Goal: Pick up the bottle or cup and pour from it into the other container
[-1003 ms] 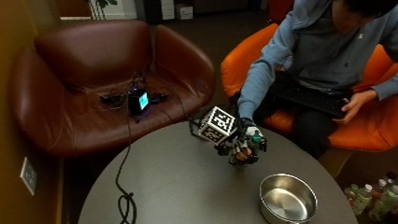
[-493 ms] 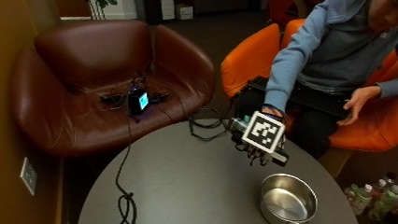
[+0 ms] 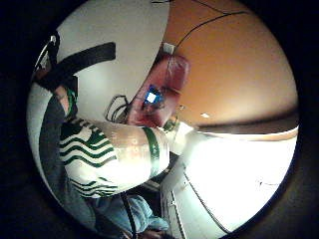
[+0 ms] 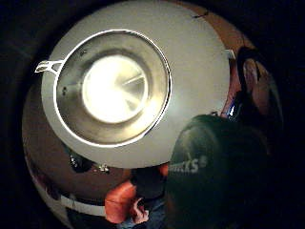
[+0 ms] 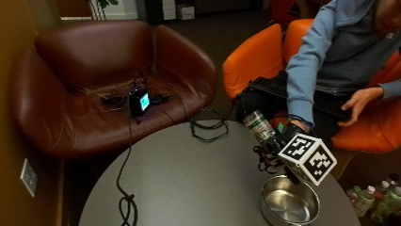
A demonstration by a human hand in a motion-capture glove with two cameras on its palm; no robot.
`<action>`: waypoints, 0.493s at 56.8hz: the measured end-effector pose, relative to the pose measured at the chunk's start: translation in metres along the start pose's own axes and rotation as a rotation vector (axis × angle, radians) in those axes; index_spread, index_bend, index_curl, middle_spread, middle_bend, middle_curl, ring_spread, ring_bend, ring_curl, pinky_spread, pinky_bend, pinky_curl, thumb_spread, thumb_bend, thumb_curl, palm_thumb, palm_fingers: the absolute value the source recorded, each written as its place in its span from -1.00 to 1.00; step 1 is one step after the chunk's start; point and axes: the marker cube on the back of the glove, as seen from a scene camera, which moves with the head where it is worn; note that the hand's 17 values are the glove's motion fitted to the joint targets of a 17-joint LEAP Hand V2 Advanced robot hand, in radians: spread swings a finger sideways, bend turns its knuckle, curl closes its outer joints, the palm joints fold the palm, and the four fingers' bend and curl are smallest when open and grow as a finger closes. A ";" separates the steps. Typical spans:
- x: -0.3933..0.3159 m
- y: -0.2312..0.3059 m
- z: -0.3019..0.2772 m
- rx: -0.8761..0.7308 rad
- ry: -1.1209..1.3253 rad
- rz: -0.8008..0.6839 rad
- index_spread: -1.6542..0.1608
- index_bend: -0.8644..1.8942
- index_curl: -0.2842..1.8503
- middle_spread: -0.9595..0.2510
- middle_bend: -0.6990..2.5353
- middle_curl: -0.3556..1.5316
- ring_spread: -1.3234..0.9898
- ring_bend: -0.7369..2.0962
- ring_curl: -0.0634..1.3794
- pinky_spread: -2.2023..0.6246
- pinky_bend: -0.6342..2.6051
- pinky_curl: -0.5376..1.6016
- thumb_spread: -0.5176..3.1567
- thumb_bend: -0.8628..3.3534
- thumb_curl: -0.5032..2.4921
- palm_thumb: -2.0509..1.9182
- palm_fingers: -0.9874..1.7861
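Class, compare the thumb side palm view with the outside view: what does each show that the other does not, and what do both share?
Only the thumb side palm view looks straight down into the metal bowl, showing its whole rim, bare shiny bottom and small side handle.

Only the outside view shows the gloved right hand with its grip around the tilted cup, lifted beside the bowl, the brown armchair with a lit device on its seat, and the seated person's blue sleeve.

Both show the bowl, the cup and the round grey table.
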 end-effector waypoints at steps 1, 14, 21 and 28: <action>-0.001 0.000 0.000 0.000 0.009 0.003 0.61 -0.23 -0.23 0.46 -0.36 -0.09 -0.01 -0.23 -0.28 0.43 -0.42 -0.12 -0.56 -0.61 -0.17 0.51 0.61; -0.006 -0.001 0.002 -0.021 0.110 0.056 0.61 -0.23 -0.23 0.44 -0.37 -0.09 -0.02 -0.22 -0.28 0.42 -0.41 -0.12 -0.55 -0.61 -0.17 0.50 0.61; -0.007 -0.002 0.004 -0.025 0.127 0.058 0.60 -0.23 -0.23 0.44 -0.37 -0.09 -0.02 -0.22 -0.28 0.42 -0.40 -0.12 -0.55 -0.61 -0.17 0.50 0.61; -0.009 -0.002 0.004 -0.031 0.127 0.049 0.60 -0.23 -0.23 0.44 -0.36 -0.09 -0.02 -0.22 -0.28 0.42 -0.40 -0.12 -0.54 -0.61 -0.17 0.50 0.61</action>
